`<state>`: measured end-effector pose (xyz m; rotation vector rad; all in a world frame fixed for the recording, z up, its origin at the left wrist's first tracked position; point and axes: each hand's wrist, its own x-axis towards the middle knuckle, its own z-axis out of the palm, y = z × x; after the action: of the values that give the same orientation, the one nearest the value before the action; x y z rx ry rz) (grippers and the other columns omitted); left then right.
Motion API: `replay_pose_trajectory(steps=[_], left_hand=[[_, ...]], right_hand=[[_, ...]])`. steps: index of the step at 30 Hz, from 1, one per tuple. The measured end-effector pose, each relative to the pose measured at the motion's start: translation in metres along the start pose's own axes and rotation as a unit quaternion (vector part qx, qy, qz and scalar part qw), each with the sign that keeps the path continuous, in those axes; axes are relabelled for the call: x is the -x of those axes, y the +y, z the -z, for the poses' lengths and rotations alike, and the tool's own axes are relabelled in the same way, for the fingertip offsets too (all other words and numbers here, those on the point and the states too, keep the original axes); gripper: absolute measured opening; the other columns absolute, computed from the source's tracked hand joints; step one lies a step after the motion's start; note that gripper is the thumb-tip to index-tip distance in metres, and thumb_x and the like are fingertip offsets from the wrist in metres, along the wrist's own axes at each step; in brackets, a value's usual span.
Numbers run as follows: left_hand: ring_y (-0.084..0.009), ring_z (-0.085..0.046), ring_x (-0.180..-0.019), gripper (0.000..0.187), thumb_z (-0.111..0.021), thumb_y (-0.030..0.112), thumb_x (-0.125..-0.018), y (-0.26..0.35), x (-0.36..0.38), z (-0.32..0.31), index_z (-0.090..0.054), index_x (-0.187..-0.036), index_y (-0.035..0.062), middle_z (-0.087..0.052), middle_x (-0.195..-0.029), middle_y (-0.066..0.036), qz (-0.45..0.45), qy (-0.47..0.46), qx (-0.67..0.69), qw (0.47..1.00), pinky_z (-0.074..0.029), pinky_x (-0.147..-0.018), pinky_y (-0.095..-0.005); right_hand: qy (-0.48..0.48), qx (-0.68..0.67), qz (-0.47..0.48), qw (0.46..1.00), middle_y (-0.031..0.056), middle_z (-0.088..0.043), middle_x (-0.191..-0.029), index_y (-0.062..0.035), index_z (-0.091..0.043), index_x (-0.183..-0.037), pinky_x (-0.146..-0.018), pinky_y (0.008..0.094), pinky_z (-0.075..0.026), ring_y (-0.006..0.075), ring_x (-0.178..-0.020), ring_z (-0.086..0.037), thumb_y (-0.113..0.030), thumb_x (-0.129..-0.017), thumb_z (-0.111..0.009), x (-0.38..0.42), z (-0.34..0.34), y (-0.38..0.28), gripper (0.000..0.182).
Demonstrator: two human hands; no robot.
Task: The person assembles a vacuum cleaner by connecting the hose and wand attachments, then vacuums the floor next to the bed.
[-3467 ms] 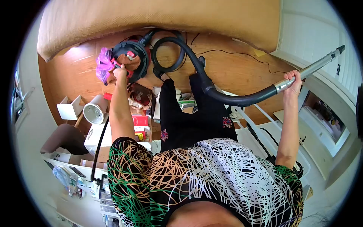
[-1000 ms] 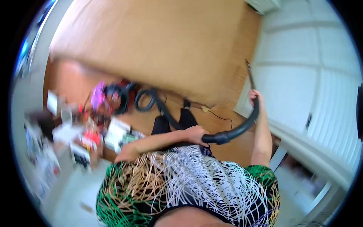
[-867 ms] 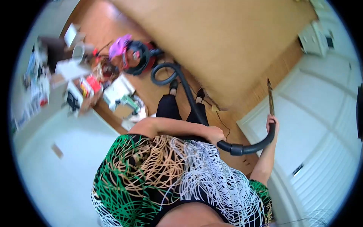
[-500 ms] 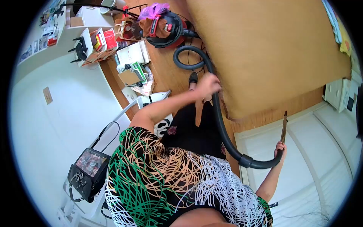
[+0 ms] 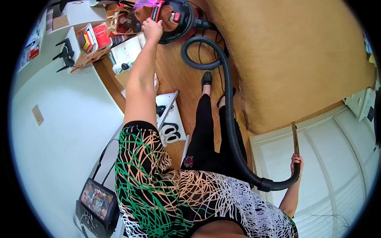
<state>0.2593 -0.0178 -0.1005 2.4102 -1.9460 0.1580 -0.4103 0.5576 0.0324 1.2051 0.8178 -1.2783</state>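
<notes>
Vacuum cleaner [image 5: 174, 18], a black and red canister, is sitting on the wooden floor [image 5: 180, 85] near the top edge of the head view, close to the corner of the tan rug [image 5: 293, 59]. Half a second ago the left hand [image 5: 152, 28] was gripping the black hose [image 5: 229, 119] near the rug's edge; now it is reaching out at full arm's length and resting on the canister's top, fingers curled over the red handle. That shift suggests attention is moving from the hose to the machine body itself. The right hand [image 5: 296, 162] is keeping its fingers wrapped around the wand [image 5: 295, 139], upright beside the white door [image 5: 341, 158]. Boxes [image 5: 95, 37] are crowding the floor's left edge.
</notes>
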Motion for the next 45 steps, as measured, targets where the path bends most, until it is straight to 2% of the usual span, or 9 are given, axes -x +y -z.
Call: replay_pose_trajectory(steps=[2,7,13,18,30,36,38,42,45], left_hand=[[-0.0366,-0.05,-0.091,0.051,-0.064,0.032,-0.073,-0.011,0.004,0.017,-0.046,-0.102,-0.0057,-0.049,-0.098,-0.024,-0.008,0.033,0.062,0.997,-0.041,-0.081,-0.0391],[-0.0349,-0.051,-0.088,0.036,-0.064,0.022,-0.072,-0.009,0.055,0.045,-0.047,-0.092,-0.0022,-0.049,-0.093,-0.02,-0.074,0.077,-0.025,0.994,-0.043,-0.075,-0.0406],[-0.036,-0.051,-0.088,0.041,-0.067,0.025,-0.071,-0.009,0.14,0.039,-0.047,-0.093,-0.0023,-0.049,-0.092,-0.02,-0.02,-0.021,-0.001,1.0,-0.043,-0.074,-0.0417],[-0.0351,-0.053,-0.085,0.043,-0.068,0.029,-0.069,-0.005,0.164,0.03,-0.048,-0.092,-0.002,-0.049,-0.092,-0.019,-0.009,-0.058,-0.01,0.998,-0.044,-0.073,-0.0411],[-0.0396,-0.054,-0.082,0.043,-0.066,0.03,-0.072,0.008,0.235,-0.003,-0.046,-0.094,-0.0009,-0.05,-0.092,-0.023,-0.006,-0.16,-0.023,0.987,-0.044,-0.071,-0.0438],[-0.0405,-0.053,-0.086,0.044,-0.063,0.033,-0.074,0.024,0.268,0.0,-0.044,-0.099,0.001,-0.049,-0.096,-0.023,0.061,-0.243,-0.049,0.967,-0.044,-0.073,-0.0451],[-0.0367,-0.054,-0.087,0.044,-0.066,0.031,-0.071,0.024,0.264,-0.007,-0.045,-0.098,0.0024,-0.049,-0.094,-0.021,0.06,-0.224,-0.068,0.97,-0.046,-0.071,-0.0422],[-0.0361,-0.053,-0.09,0.048,-0.067,0.033,-0.069,0.031,0.275,-0.015,-0.046,-0.1,0.0041,-0.051,-0.096,-0.02,0.051,-0.226,-0.082,0.969,-0.045,-0.073,-0.043],[-0.0345,-0.049,-0.093,0.047,-0.069,0.032,-0.066,0.035,0.277,-0.036,-0.048,-0.098,0.0047,-0.054,-0.095,-0.017,-0.001,-0.207,-0.06,0.977,-0.041,-0.078,-0.0446]], right_hand=[[-0.001,-0.015,-0.021,1.0,0.0121,-0.045,-0.085,0.0093,-0.037,-0.095,-0.051,0.0188,-0.047,0.0109,-0.064,-0.049,-0.003,-0.082,-0.045,-0.02,0.004,-0.011,0.02],[-0.039,-0.011,-0.027,0.999,0.0111,-0.044,-0.085,0.0083,-0.037,-0.094,-0.05,0.0188,-0.046,0.01,-0.063,-0.048,-0.003,-0.082,-0.045,-0.044,0.045,-0.025,0.018],[-0.021,0.008,-0.043,0.999,0.0087,-0.044,-0.083,0.0074,-0.038,-0.096,-0.05,0.0185,-0.045,0.0093,-0.062,-0.047,-0.005,-0.083,-0.045,-0.039,0.086,-0.042,0.019],[-0.076,0.052,-0.008,0.996,0.0095,-0.045,-0.084,0.008,-0.038,-0.1,-0.05,0.0183,-0.044,0.0091,-0.064,-0.046,-0.005,-0.084,-0.044,-0.052,0.063,-0.025,0.022],[-0.05,0.074,-0.004,0.996,0.0089,-0.044,-0.082,0.0083,-0.04,-0.095,-0.05,0.0187,-0.045,0.0103,-0.064,-0.046,-0.005,-0.083,-0.045,-0.068,0.05,-0.024,0.018],[-0.032,0.089,0.01,0.995,0.008,-0.044,-0.077,0.0066,-0.041,-0.092,-0.049,0.0199,-0.044,0.0104,-0.063,-0.046,-0.005,-0.083,-0.045,-0.083,0.034,-0.031,0.014],[-0.06,0.155,0.041,0.985,0.0086,-0.045,-0.081,0.0083,-0.04,-0.094,-0.049,0.0183,-0.043,0.0091,-0.063,-0.045,-0.004,-0.084,-0.044,-0.097,0.017,-0.029,0.017],[-0.064,0.144,0.044,0.987,0.0089,-0.047,-0.078,0.0046,-0.043,-0.087,-0.047,0.0187,-0.042,0.0102,-0.061,-0.046,-0.003,-0.082,-0.047,-0.109,0.007,-0.047,0.01],[-0.05,0.209,0.135,0.967,0.0074,-0.047,-0.07,0.0022,-0.044,-0.081,-0.045,0.0178,-0.041,0.01,-0.058,-0.046,-0.003,-0.08,-0.05,-0.112,-0.01,-0.055,0.009]])
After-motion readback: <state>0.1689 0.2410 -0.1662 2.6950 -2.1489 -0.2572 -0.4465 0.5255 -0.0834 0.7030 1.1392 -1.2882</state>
